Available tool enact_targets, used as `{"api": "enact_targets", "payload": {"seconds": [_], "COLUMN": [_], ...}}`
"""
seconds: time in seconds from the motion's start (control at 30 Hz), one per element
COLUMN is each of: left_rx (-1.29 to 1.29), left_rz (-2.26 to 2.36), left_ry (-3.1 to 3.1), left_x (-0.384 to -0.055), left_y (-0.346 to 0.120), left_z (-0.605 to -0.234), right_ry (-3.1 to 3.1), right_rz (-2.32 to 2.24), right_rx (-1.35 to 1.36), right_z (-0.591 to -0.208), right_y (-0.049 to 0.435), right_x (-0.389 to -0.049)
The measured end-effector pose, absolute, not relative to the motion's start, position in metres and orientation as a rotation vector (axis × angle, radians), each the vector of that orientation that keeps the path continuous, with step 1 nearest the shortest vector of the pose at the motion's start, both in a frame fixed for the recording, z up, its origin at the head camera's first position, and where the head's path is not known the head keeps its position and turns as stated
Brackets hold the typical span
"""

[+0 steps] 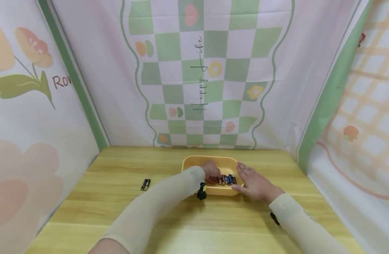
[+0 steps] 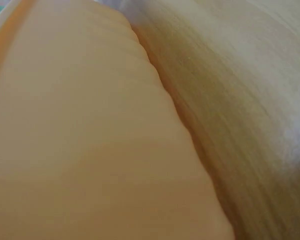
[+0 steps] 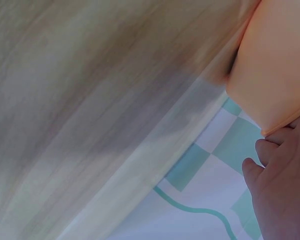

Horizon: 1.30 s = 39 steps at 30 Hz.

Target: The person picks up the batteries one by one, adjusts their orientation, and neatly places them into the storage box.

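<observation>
A yellow-orange plastic bin [image 1: 210,191] stands on the wooden table. Inside it, toward the right front, several batteries [image 1: 228,179] lie side by side, some blue, some dark. My left hand [image 1: 211,170] reaches down into the bin and pinches a red battery [image 1: 214,179] at the left end of this row; its fingertips are partly hidden. Along the bin's right side rests my right hand [image 1: 254,183], fingers extended on the rim and thumb toward the front. In the right wrist view its fingers [image 3: 270,150] touch the rim. The left wrist view shows only the bin's ribbed outer wall [image 2: 90,115].
Two dark batteries [image 1: 145,184] lie together on the table [image 1: 118,204], left of the bin. A checkered cloth [image 1: 207,88] hangs behind the table's far edge, with printed cloths at both sides.
</observation>
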<state>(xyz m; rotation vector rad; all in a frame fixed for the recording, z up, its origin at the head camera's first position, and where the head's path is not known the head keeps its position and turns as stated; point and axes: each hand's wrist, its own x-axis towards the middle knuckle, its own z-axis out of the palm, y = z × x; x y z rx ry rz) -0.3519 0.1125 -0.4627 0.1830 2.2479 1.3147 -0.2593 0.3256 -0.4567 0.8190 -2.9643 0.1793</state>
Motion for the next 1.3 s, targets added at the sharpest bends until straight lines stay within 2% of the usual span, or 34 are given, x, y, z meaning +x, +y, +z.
{"api": "enact_targets", "payload": {"seconds": [0.33,0.83,1.3], "left_rx": [0.156,0.141,0.323], "left_rz": [1.287,1.273,1.293], "left_ry": [2.261,2.248,2.096], "left_x": [-0.364,-0.358,-0.366], "left_y": [0.118,0.114,0.091], "left_z": [-0.472,-0.464,-0.461], "right_ry": [-2.956,-2.959,-2.964], "right_rz": [0.179,0.178,0.187], "right_rx": [0.823,0.829,0.82], "right_z": [-0.456,-0.455,-0.456], "right_y": [0.325,0.324,0.325], "right_x": [-0.26,-0.258,-0.258]}}
